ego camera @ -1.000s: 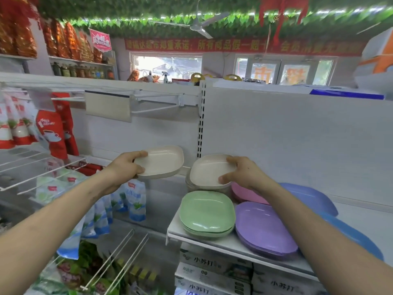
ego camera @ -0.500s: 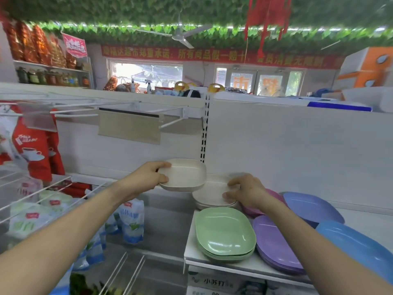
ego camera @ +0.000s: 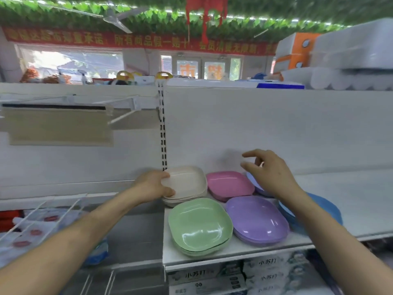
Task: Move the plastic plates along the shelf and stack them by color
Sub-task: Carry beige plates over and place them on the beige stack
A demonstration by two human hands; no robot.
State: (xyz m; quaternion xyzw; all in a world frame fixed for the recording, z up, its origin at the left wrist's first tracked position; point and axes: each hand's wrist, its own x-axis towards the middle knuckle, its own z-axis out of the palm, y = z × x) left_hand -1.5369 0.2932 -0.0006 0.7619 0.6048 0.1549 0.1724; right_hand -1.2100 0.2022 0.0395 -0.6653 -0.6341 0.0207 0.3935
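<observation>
Several low stacks of plastic plates lie on the white shelf (ego camera: 361, 205), grouped by colour at its left end. At far left, the left hand (ego camera: 156, 186) grips the near left rim of the cream stack (ego camera: 187, 182), thumb over the top plate's edge and fingers curled under its side; the stack stands at the back corner against the rear panel. Just in front of it sits the green stack (ego camera: 200, 224), close to the shelf's front lip. Next along, the pink plate (ego camera: 229, 185) rests at the back, with the purple stack (ego camera: 257, 219) in front of it, the two touching or nearly so. A pale blue plate (ego camera: 258, 188) lies partly hidden behind the right hand (ego camera: 270, 171), which hovers above it with fingers loosely bent and nothing in its grasp. Farthest right, a darker blue plate (ego camera: 327, 211) shows beyond the forearm. Assessment: the plates appear light, rigid and glossy, so likely slippery against each other but not fragile; nested ones may cling or slide apart when lifted. The raised rim is the sound place to take hold, pinched with the thumb above and fingers beneath, and a whole stack is better supported from opposite edges.
</observation>
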